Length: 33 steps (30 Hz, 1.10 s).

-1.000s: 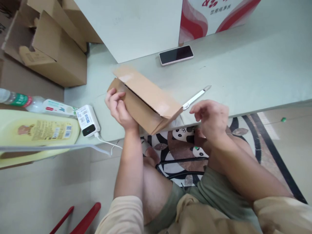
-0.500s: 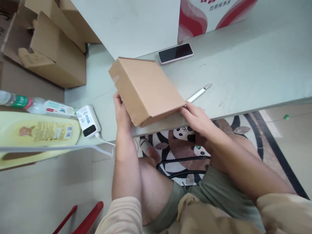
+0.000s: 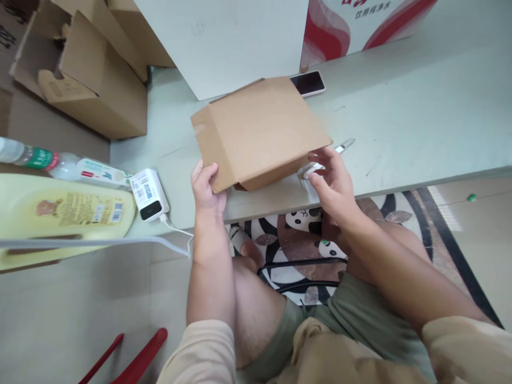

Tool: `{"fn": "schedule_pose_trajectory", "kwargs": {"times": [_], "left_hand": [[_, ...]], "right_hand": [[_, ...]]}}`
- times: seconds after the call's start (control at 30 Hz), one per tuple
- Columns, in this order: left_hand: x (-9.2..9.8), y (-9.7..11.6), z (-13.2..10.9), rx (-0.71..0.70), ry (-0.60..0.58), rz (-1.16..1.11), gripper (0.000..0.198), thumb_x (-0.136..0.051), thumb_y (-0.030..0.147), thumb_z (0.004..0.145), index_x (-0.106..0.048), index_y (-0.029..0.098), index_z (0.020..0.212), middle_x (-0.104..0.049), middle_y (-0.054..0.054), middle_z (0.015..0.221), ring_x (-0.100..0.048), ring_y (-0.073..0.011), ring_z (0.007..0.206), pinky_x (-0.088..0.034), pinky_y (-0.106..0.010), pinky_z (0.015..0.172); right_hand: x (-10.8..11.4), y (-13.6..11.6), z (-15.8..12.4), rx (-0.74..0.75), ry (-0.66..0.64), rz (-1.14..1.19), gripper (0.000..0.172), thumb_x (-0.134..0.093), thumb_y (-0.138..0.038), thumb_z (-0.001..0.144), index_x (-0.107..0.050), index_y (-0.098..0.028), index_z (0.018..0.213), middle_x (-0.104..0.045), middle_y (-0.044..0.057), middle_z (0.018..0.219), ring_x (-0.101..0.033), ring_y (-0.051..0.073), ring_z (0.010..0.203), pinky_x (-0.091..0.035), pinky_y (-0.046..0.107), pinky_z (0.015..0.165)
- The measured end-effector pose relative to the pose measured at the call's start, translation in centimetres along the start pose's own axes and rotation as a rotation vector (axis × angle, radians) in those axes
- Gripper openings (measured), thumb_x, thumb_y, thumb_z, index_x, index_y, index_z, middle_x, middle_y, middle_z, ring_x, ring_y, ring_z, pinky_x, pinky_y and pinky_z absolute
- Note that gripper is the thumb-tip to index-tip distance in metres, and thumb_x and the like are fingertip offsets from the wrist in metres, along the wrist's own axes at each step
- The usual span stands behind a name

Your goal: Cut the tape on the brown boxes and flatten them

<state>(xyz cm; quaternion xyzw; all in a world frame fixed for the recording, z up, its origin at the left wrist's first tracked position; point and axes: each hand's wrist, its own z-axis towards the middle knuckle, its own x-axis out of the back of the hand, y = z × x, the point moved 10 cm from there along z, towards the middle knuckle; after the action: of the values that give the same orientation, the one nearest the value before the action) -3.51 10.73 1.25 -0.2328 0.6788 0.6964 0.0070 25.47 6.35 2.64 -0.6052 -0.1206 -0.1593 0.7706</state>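
Hands point(image 3: 208, 186) point(image 3: 336, 186) at carton point(image 3: 264, 128); phone point(image 3: 311, 84), cutter point(image 3: 345, 145) partly hidden

Soft, fairly bright light spreads evenly over the desk point(image 3: 400, 117), its direction hard to tell, its shadows faint. The cardboard cartons point(image 3: 120, 101) at upper left look darker inside. A pale patch glares on the floor point(image 3: 476, 229) at right. Small print on the yellow bottle point(image 3: 24, 208) blurs, and the wide lens stretches shapes toward the edges.

A phone point(image 3: 312, 83) lies beside a white box point(image 3: 234, 45).
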Motion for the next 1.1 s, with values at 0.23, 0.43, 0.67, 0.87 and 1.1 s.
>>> {"fn": "schedule_pose_trajectory", "kwargs": {"times": [0.23, 0.43, 0.67, 0.87, 1.1], "left_hand": [[-1.2, -1.3, -0.3, 0.075, -0.147, 0.023, 0.03, -0.073, 0.033, 0.064, -0.068, 0.021, 0.091, -0.071, -0.006, 0.088, -0.071, -0.0226, 0.088, -0.057, -0.032, 0.076], [-0.5, -1.2, 0.0, 0.036, -0.084, 0.049, 0.024, -0.068, 0.037, 0.067, -0.066, 0.022, 0.086, -0.074, -0.006, 0.096, -0.071, -0.0242, 0.099, -0.057, -0.032, 0.08], [0.6, -0.4, 0.6, -0.018, 0.009, 0.178, 0.032, -0.075, 0.048, 0.07, -0.057, 0.021, 0.071, -0.063, -0.003, 0.071, -0.067, -0.0216, 0.078, -0.05, -0.03, 0.066], [0.6, -0.2, 0.5, -0.024, 0.043, 0.162, 0.044, -0.082, 0.054, 0.064, -0.055, 0.02, 0.066, -0.062, -0.003, 0.066, -0.064, -0.0179, 0.064, -0.048, -0.029, 0.057], [1.3, -0.7, 0.9, -0.014, 0.056, 0.163, 0.036, -0.082, 0.051, 0.067, -0.065, 0.019, 0.069, -0.072, -0.006, 0.074, -0.072, -0.0227, 0.079, -0.054, -0.029, 0.06]], "right_hand": [[1.0, 0.2, 0.6, 0.083, 0.031, -0.308, 0.059, -0.051, -0.042, 0.091, -0.043, -0.021, 0.147, -0.051, 0.016, 0.154, -0.041, 0.034, 0.149, -0.03, 0.062, 0.124], [0.9, 0.6, 1.5, 0.078, -0.037, -0.326, 0.05, -0.053, -0.044, 0.088, -0.054, -0.02, 0.131, -0.059, 0.019, 0.139, -0.05, 0.038, 0.135, -0.038, 0.062, 0.116], [0.0, 0.5, 1.5, 0.033, -0.136, -0.218, 0.047, -0.057, -0.044, 0.083, -0.055, -0.017, 0.122, -0.067, 0.017, 0.118, -0.062, 0.035, 0.111, -0.048, 0.056, 0.102], [1.2, 1.1, 1.7, -0.062, 0.01, -0.224, 0.039, -0.064, -0.043, 0.08, -0.057, -0.022, 0.112, -0.068, 0.011, 0.104, -0.063, 0.032, 0.102, -0.05, 0.052, 0.096], [2.8, 1.8, 1.1, -0.146, 0.126, -0.186, 0.035, -0.068, -0.049, 0.08, -0.053, -0.023, 0.097, -0.063, 0.007, 0.09, -0.062, 0.026, 0.09, -0.051, 0.048, 0.088]]}}
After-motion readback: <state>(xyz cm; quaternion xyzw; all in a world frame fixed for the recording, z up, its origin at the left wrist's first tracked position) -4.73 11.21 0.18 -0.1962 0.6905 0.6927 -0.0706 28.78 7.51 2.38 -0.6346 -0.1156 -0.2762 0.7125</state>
